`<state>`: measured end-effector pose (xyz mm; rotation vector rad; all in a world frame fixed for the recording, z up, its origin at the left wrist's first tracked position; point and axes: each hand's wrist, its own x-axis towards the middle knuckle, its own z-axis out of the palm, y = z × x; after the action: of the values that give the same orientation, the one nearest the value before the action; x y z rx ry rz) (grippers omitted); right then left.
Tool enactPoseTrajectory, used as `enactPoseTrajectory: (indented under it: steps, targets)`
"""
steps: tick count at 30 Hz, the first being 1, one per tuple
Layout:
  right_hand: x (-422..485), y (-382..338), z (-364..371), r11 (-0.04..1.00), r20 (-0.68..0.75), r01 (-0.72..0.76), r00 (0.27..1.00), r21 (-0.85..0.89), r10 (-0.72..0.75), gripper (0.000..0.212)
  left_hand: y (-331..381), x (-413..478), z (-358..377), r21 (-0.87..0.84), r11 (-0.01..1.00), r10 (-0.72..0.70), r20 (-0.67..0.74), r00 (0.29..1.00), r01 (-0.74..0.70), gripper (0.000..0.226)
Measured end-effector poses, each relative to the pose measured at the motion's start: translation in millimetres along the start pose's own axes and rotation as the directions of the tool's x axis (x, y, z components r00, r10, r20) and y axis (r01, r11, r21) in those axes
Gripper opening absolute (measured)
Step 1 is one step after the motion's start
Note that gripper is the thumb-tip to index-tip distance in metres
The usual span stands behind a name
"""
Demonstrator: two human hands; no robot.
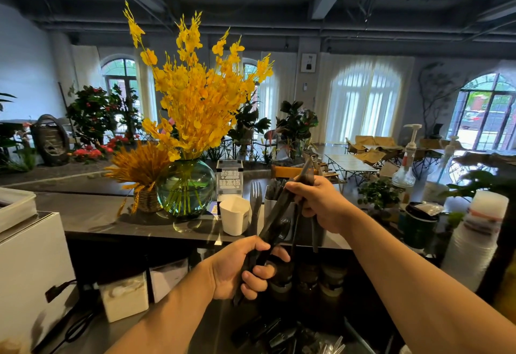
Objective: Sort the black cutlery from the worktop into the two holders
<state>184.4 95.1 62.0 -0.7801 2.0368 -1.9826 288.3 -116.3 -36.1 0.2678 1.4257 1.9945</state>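
So we're mid-sort, both hands up over the bench [117,214]. Our left hand [240,267] has its fingers closed round a bundle of black cutlery [275,228]; our right hand [315,202] grips the upper ends of a few pieces. The bundle's long axis runs diagonally, lower-left to upper-right, with one fork [255,194] tines-up. Next we'd probably pull one type free and drop it into the white holder [234,215] or the second holder [269,204] beside it. More cutlery [268,331] waits below.

Black cutlery [275,222], a white holder [234,215], yellow flowers [195,93], a teal vase [186,186].
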Motion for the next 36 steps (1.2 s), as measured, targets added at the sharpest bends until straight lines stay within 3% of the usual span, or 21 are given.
enactPoseTrajectory:
  steps: [5,10,15,21,26,31,36]
  targets:
    - [5.9,4.0,-27.7,0.982,-0.135,-0.025,0.99,0.185,0.05,0.016,-2.4,-3.0,-9.1,-0.018,0.999,0.039,-0.025,0.999,-0.039,0.039]
    - [5.4,17.9,-42.2,0.966,-0.294,-0.026,0.95,0.259,0.105,0.021,-4.0,1.4,-17.0,-0.086,0.985,0.128,-0.228,0.965,-0.151,0.027]
    - [-0.2,26.3,-36.6,0.976,-0.239,-0.055,0.965,0.212,0.106,0.02,4.1,7.4,-11.6,-0.146,0.942,0.211,-0.439,0.873,-0.301,0.029]
    - [8.0,32.5,-18.1,0.988,-0.305,-0.072,0.946,0.136,0.111,0.019,6.9,17.6,7.7,0.028,0.953,0.283,-0.43,0.857,-0.301,0.046]
    - [16.5,34.3,-1.8,0.991,-0.445,-0.073,0.888,0.108,0.114,0.025,4.8,31.6,10.3,0.043,0.943,0.313,-0.446,0.839,-0.329,0.037]
    - [23.6,38.1,11.0,0.953,-0.555,-0.025,0.808,0.302,0.197,0.024,4.8,46.8,12.9,0.075,0.956,0.285,-0.449,0.847,-0.283,0.033]
    - [33.3,39.8,18.5,0.799,-0.537,0.078,0.779,0.596,0.324,0.018,0.8,62.4,14.5,0.084,0.973,0.228,-0.486,0.843,-0.214,0.028]
